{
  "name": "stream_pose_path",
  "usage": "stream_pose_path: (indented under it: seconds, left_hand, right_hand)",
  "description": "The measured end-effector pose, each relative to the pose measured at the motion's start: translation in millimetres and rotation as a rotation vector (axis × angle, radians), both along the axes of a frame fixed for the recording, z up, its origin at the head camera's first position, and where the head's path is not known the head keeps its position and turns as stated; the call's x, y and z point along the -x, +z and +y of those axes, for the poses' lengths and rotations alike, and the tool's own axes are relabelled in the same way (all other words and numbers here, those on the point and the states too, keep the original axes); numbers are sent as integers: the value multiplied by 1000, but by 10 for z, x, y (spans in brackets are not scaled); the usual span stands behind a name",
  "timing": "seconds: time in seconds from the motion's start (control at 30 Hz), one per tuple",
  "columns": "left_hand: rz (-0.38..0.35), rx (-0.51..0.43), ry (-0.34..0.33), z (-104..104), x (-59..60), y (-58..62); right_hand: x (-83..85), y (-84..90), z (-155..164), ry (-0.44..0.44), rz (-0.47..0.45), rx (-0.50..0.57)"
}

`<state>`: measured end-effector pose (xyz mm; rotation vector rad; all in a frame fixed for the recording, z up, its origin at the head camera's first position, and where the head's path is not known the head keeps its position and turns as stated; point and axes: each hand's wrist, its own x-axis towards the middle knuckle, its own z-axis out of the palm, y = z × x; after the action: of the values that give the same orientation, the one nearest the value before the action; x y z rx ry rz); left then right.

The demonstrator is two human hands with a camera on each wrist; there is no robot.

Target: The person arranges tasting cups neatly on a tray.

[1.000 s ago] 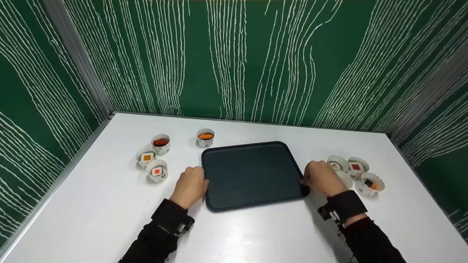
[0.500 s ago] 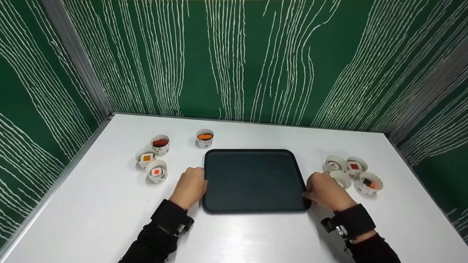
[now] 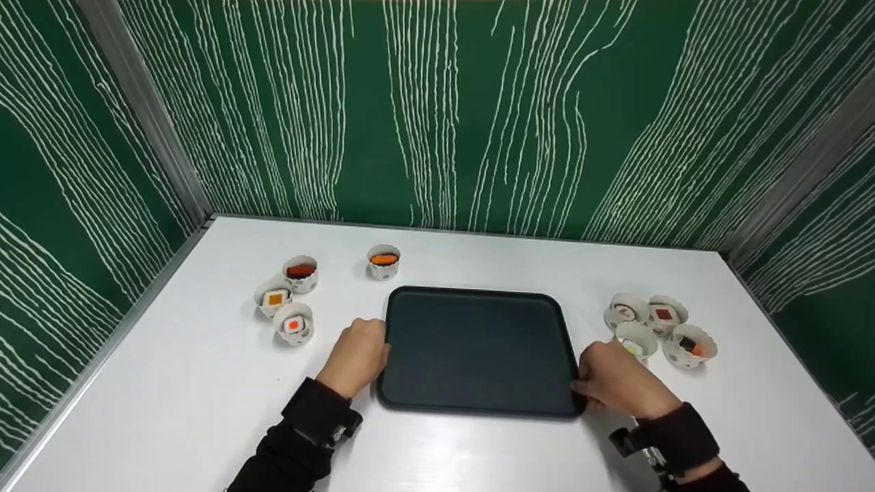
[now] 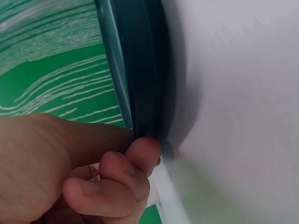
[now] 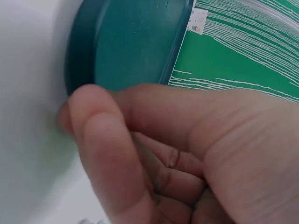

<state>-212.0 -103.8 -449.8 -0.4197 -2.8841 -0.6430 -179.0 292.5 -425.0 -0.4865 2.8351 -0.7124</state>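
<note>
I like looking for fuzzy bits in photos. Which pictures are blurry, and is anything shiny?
Head view: sharp, with soft glare on the white table below the tray. Left wrist view: the table is smeared, and the left hand is close and soft. Right wrist view: the right hand fills the frame, out of focus; the tray edge is blurred.

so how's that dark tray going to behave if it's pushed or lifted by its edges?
The tray looks rigid: flat, with a raised rim, no sag between the left hand and right hand. Empty, so probably light. On the smooth white table it likely slides easily and may twist if pushed from one side.
</note>
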Motion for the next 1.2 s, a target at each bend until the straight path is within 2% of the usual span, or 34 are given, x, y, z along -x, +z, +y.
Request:
stream_pose_path:
  seconds: [0.17, 0.27, 0.33, 0.4, 0.53, 0.57, 0.63, 0.77, 0.93, 0.97, 1.1, 1.17, 1.2]
  left_hand:
    - [-18, -10, -9, -7, 44, -93]
    - [-4, -12, -17, -20, 74, -150]
    - [-5, -35, -26, -23, 47, -109]
    - [33, -19, -34, -54, 88, -196]
    - [32, -23, -59, -87, 128, -251]
    - [25, -16, -61, -100, 168, -309]
    - [-31, -41, -61, -111, 205, -340]
    - [-70, -51, -65, -154, 326, -524]
    - [-69, -85, -75, -152, 310, -491]
    - [-79, -88, -73, -135, 265, -414]
    - [-85, -85, -80, -139, 284, -456]
    - [-95, -80, -85, -130, 237, -364]
    - [-89, -82, -90, -141, 250, -388]
  right_hand:
    - [-79, -28, 20, 2, -24, 5]
    - [-122, -28, 34, -12, -55, 13]
    - [-136, -21, 54, -9, -69, 21]
    - [-144, -13, 67, -6, -84, 30]
    - [-151, 4, 105, 26, -101, 44]
    - [-153, 8, 115, 32, -107, 49]
    - [-153, 14, 138, 40, -119, 53]
    - [-140, 24, 160, 28, -143, 47]
    - [-132, 39, 164, 16, -163, 42]
    - [-135, 42, 166, 19, -168, 47]
    - [-141, 46, 180, 35, -179, 62]
    - [-135, 45, 186, 41, -183, 65]
    - [-130, 43, 186, 43, -186, 64]
